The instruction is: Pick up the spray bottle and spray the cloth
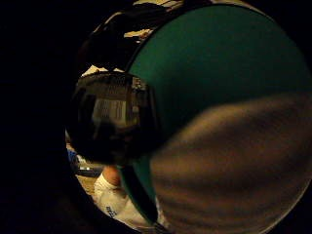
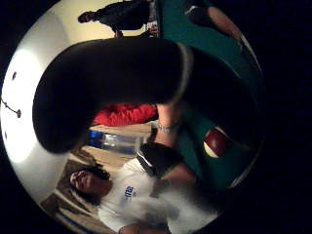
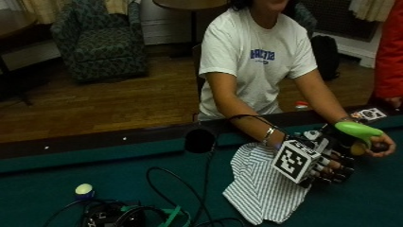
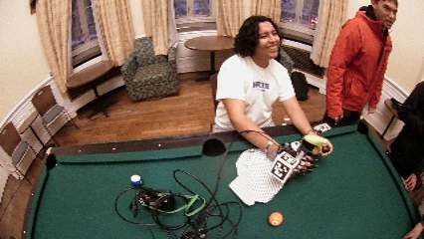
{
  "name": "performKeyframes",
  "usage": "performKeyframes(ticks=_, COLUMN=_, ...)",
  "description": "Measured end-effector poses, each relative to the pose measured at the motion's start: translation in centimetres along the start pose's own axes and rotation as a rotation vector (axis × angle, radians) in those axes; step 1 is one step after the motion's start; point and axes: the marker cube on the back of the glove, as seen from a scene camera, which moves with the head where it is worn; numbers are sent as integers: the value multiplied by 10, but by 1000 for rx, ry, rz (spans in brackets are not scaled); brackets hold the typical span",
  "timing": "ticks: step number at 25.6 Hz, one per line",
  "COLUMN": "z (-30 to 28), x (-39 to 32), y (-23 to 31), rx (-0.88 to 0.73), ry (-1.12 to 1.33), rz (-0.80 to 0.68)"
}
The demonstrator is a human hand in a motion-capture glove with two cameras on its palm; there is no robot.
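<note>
Spray bottle (image 3: 356, 135) sits at the right edge of the cloth, caught between both hands — green trigger head on top, a yellowish part under it. Right hand (image 3: 327, 163): black gloved fingers (image 3: 337, 166) look curled, but I cannot tell whether they grip the bottle or just lie against it; the marker block hides the palm. The bare left hand (image 3: 378, 146) cups the bottle from the far side and seems to carry it.

Outward from there: striped cloth (image 3: 264, 182) lies flat on the green surface (image 3: 63, 170), just beside and partly under the gloved hand. In the little finger side palm view the cloth fills much of the picture, so the palm is close over it. A dark rounded body (image 1: 114, 117) sits right at that camera; I read it as part of the bottle, not certain.

Risks:
- nozzle direction not visible — a squeeze could spray the felt or the person instead of the cloth
- handover between hands unsettled, so the bottle could slip onto the surface
- cables (image 3: 182, 198) lie near the cloth; overspray could wet them

Writing: blue print on the white T-shirt (image 3: 261, 55), unreadable.
</note>
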Motion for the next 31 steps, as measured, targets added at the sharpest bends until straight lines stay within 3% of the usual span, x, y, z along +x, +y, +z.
performKeyframes(ticks=16, z=-101, x=-27, y=169, rx=-44, ry=674, rz=-119)
performKeyframes(ticks=31, z=-154, x=-71, y=260, rx=-120, ry=890, rz=-255)
